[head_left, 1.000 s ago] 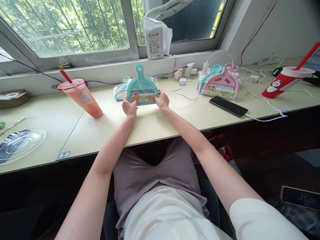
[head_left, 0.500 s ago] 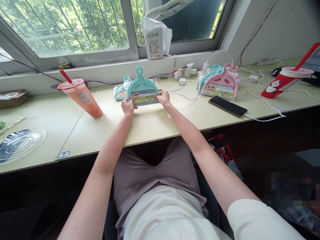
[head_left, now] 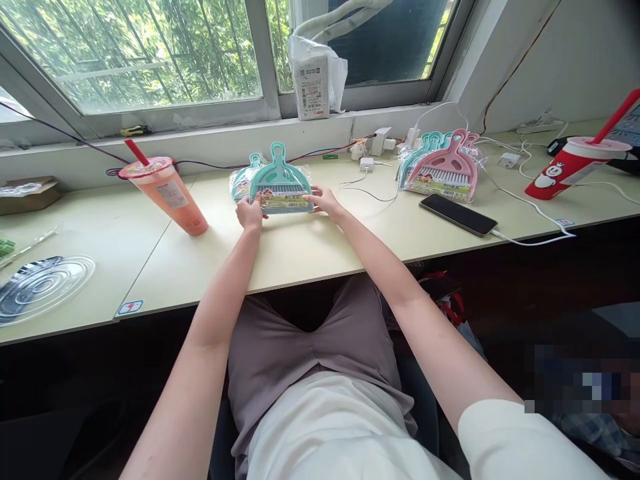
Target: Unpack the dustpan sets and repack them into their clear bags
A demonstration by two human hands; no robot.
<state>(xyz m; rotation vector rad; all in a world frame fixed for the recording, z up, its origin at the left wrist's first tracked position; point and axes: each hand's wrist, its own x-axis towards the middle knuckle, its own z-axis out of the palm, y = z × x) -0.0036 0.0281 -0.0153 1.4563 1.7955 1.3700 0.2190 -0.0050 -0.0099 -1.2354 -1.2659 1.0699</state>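
A wrapped turquoise dustpan and brush set (head_left: 279, 177) stands tilted back, its handle loop pointing up and a printed label across its lower part. My left hand (head_left: 249, 212) grips its lower left corner, the thumb on the front. At the lower right edge, my right hand (head_left: 324, 201) holds it with the fingers closed at the rim. Right behind it is a second turquoise dustpan set (head_left: 242, 180), mostly hidden. Farther right leans a group of similar packs, with a pink dustpan and brush set (head_left: 447, 169) in front of several turquoise ones.
A tall orange drink cup (head_left: 173, 199) stands left of my hands. On the right lie a black phone (head_left: 459, 215) with its white cable and a red cup (head_left: 560, 172). A clear plastic lid (head_left: 60, 283) is at far left; chargers and wires run along the wall.
The dustpan set in my hands has moved slightly down and left, toward the pack behind it. Both hands have gone along with it, keeping hold.
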